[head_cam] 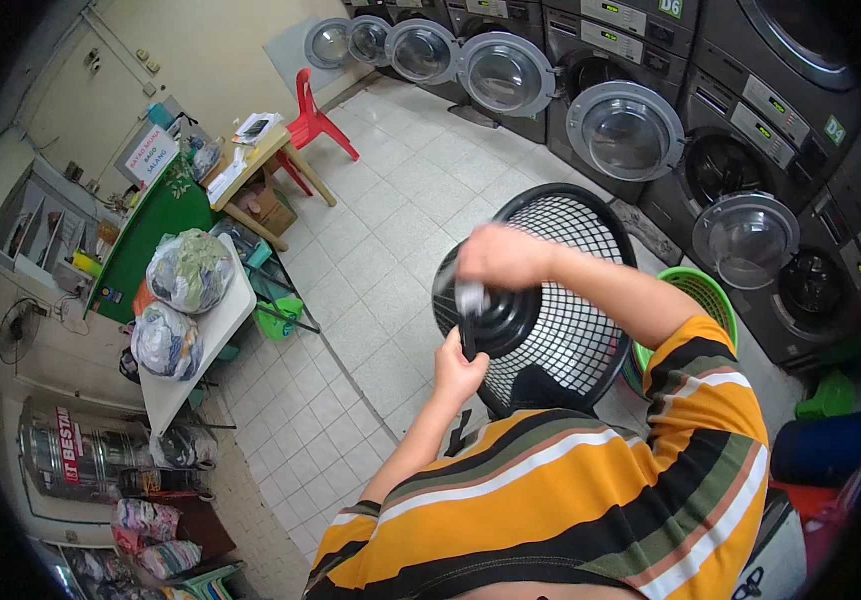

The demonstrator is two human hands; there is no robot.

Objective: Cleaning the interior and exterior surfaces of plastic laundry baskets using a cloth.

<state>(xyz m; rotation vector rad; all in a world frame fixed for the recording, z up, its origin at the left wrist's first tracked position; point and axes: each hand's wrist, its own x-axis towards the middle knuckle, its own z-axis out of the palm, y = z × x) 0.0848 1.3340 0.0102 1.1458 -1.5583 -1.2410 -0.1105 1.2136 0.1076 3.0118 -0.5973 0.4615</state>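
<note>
My left hand (460, 371) grips the lower end of a narrow black and whitish item (468, 337), too blurred to name exactly. Motion also blurs my right hand (505, 256), its fingers curled at the item's whitish upper part. Both hands are above a large black plastic laundry basket (580, 322) with lattice sides. The basket is tilted, so its mouth and solid round base show. Some dark cloth (546, 386) is visible at the basket's near rim.
Front-loading machines (618, 49) line the right side; several round doors (625, 131) stand open into the room. A green basket (700, 300) is beside my right arm. At left, bagged laundry (190, 270) rests on a white table (209, 322). A red chair (318, 124) stands by a wooden desk (265, 146).
</note>
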